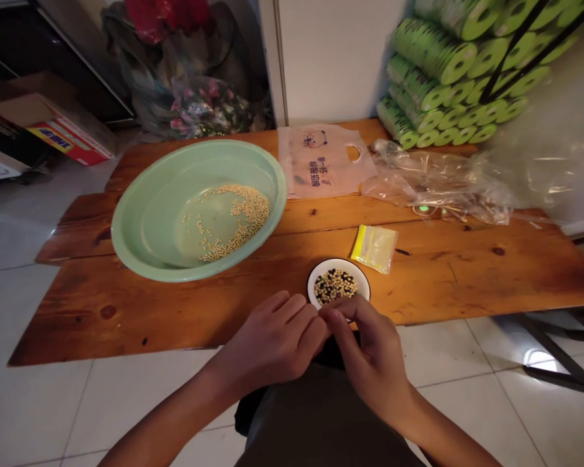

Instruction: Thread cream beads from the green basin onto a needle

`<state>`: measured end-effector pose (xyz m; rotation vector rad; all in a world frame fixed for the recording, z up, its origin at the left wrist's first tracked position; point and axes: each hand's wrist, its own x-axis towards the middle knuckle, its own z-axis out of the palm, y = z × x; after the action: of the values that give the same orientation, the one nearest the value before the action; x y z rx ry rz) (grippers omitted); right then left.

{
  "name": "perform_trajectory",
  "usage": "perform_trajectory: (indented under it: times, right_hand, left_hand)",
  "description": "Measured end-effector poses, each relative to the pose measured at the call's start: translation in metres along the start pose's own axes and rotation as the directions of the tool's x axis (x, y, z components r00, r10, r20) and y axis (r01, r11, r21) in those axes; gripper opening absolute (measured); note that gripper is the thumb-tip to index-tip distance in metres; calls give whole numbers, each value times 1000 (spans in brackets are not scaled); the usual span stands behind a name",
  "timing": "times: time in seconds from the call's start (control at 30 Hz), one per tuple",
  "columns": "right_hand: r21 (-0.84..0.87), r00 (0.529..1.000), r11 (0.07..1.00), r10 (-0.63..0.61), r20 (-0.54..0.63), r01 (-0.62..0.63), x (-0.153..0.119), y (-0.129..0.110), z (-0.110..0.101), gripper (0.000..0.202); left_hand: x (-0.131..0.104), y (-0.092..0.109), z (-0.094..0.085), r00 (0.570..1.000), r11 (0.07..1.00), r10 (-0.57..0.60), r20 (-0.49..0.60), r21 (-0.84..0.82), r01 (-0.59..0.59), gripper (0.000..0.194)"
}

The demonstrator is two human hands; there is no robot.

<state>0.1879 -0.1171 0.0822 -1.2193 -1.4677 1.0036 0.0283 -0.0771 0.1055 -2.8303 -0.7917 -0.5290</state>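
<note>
My left hand (285, 334) is closed in a loose fist, its knuckles facing up. My right hand (372, 353) pinches thumb against forefinger, and its fingertips meet the left hand's fingers. Whatever lies between them is hidden or too small to name. Just beyond the hands is a small white dish (312, 285) with a dark rim, holding mixed black and cream beads (335, 283). The right fingers overlap its near edge. Farther left stands a large pale green basin (150, 214) with cream, bead-like grains (248, 217) gathered along its right side.
A small clear packet with a yellow edge (376, 248) lies right of the dish on the wooden table (467, 272). Behind are a printed plastic bag (316, 162), crumpled clear plastic (433, 178) and stacked green rolls (442, 84). A cardboard box (73, 123) sits at far left.
</note>
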Motion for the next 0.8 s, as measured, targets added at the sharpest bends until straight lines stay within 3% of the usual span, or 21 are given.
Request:
perform_trajectory:
  times: [0.17,0.43,0.6,0.8]
  right_hand:
    - [-32,994,998,64,90,-62,-4,12,10,13]
    - [-53,986,999,0,167,9,-17,30,24,12]
    - [29,979,999,12,201,-19,-21,38,34,10]
    - [182,968,974,92,232,-136,-25,44,47,18]
  left_hand:
    - [-15,-1,12,998,1000,-13,62,-27,14,19]
    - [-42,15,35,986,981,-164,27,-96,166,22]
    - [-61,18,36,979,966,-197,45,-159,201,26]
    - [-87,23,32,970,952,-210,118,-202,231,26]
